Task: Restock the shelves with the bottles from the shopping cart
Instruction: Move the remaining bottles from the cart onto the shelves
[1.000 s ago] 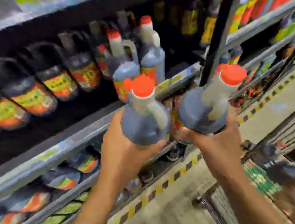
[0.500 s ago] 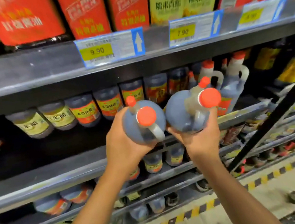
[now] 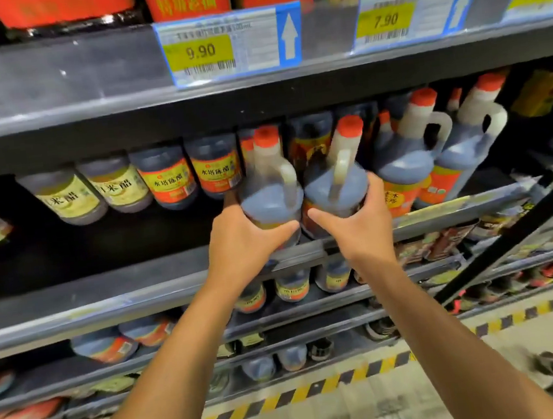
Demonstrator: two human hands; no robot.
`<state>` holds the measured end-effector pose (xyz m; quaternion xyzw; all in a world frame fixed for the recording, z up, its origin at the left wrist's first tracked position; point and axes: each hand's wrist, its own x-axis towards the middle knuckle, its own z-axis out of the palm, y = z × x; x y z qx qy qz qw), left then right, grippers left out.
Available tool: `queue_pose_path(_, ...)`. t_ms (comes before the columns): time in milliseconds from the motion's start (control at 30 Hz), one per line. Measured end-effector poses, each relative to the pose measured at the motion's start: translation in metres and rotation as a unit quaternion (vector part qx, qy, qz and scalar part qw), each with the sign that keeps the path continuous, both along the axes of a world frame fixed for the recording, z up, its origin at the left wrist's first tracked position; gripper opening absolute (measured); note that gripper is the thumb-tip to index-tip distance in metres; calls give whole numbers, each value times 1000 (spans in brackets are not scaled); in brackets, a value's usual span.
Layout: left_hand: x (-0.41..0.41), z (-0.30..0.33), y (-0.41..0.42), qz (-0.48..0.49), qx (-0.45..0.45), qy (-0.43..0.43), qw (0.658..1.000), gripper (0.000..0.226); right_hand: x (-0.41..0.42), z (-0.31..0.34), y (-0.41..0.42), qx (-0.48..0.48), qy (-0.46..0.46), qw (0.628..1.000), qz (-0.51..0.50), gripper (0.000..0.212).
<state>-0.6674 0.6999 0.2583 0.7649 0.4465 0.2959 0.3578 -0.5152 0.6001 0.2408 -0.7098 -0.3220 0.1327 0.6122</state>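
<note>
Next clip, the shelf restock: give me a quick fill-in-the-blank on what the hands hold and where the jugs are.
1. Each hand grips one dark jug: left hand, right hand; the jug caps are coloured ____.
2. The left jug and the right jug stand ____ and side by side.
3. The price tag directly above the jugs reads ____.

Missing words: red; upright; 9.90

two dark red-capped handled bottles (image 3: pixel 271 189) (image 3: pixel 335 182) | upright, side by side | shelf edge (image 3: pixel 139 290)
</note>
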Motion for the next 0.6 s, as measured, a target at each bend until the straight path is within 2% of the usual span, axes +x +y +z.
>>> queue_pose_path(100, 3, -5, -1, 2, 10, 4, 1000, 52, 3, -1, 9, -17, -30, 999, 6, 66)
queue_pose_path(200, 5, -9, -5, 28, 0, 8, 1000, 43, 6, -10, 11, 8, -60, 998, 12, 63)
queue_pose_path(333, 9, -10, -9, 45, 6, 30, 999, 55, 8, -21, 9, 28, -101, 994, 17, 63)
queue_pose_path(467, 13, -12, -9, 74, 19, 46, 996, 71, 10, -20, 10, 29, -104, 994, 8, 60)
queue_pose_path(600, 20, -10, -15, 93, 21, 47, 994, 77, 10, -13, 12, -4, -82, 997, -3, 64)
